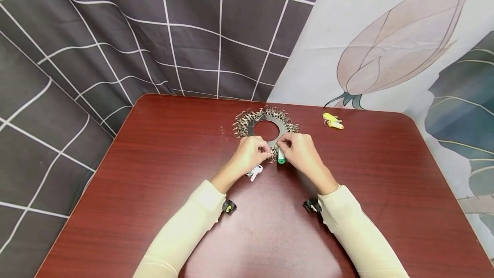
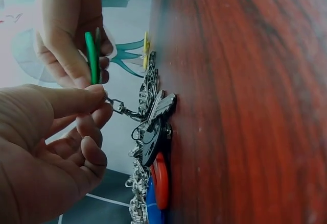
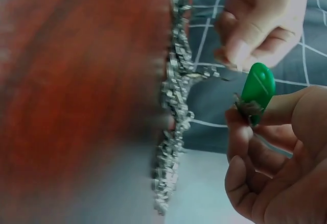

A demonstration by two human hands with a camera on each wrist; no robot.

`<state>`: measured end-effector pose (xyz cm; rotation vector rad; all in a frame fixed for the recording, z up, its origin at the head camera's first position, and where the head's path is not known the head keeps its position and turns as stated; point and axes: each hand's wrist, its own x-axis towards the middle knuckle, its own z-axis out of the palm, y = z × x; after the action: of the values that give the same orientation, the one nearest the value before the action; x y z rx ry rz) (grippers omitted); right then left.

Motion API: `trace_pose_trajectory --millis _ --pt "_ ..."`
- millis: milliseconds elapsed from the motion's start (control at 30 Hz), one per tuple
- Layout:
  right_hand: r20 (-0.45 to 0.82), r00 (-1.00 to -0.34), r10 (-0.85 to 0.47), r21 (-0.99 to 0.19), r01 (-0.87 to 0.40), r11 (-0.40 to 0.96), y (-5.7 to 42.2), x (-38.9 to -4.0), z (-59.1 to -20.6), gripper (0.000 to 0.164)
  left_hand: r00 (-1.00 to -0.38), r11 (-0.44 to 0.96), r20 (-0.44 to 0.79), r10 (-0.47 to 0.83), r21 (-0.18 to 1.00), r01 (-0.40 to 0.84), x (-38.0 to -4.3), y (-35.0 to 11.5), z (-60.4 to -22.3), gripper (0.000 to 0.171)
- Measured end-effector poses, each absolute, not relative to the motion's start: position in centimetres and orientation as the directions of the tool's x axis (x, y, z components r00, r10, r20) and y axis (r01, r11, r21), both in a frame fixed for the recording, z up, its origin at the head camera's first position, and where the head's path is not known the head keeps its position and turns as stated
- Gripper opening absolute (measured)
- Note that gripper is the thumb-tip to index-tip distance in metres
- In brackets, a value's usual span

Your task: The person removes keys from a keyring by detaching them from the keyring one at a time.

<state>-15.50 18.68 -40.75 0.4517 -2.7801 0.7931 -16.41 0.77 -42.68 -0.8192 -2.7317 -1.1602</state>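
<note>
A flat grey ring [image 1: 283, 131] lies on the table, its edge crowded with metal swivel clasps and key rings [image 1: 244, 122]. At its near side my left hand [image 1: 248, 155] pinches the end of one swivel clasp [image 2: 118, 106], drawn out from the bunch. My right hand [image 1: 302, 152] grips a green key tag [image 3: 258, 86] with metal at its end, between thumb and fingers, close beside the left fingertips. Below the left hand sit silver keys [image 1: 256, 172]. In the left wrist view a black tag [image 2: 152, 145], a red tag [image 2: 161, 180] and a blue tag [image 2: 153, 206] lie along the bunch.
Several yellow key tags [image 1: 332, 121] lie at the back right of the reddish-brown table [image 1: 173, 140]. Behind the table hang a dark checked curtain [image 1: 193, 46] and a pale cloth with a flower print [image 1: 397, 42].
</note>
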Motion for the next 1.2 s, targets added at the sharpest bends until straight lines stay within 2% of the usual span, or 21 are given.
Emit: trace_pose_trajectory --millis 267,600,833,1200 --pt "0.29 -0.934 -0.21 -0.516 -0.337 0.787 20.4 -15.9 -39.9 0.009 -0.83 0.644 0.156 0.535 0.561 0.52 -16.2 1.0 -42.7 0.008" --pt "0.335 -0.929 -0.16 -0.511 -0.322 0.797 22.9 -16.8 -39.0 0.007 -0.773 0.699 0.009 0.634 0.421 0.578 -16.1 1.1 -42.3 0.015" --pt "0.338 -0.931 -0.137 -0.515 -0.305 0.801 24.6 -17.4 -39.1 0.008 -0.726 0.676 0.016 0.688 0.351 0.648 -15.9 1.2 -42.0 0.014" --pt "0.305 -0.95 -0.074 -0.508 -0.228 0.831 27.0 -17.8 -39.1 0.01 -0.704 0.679 0.015 0.71 0.252 0.689 -15.3 1.2 -41.6 0.006"
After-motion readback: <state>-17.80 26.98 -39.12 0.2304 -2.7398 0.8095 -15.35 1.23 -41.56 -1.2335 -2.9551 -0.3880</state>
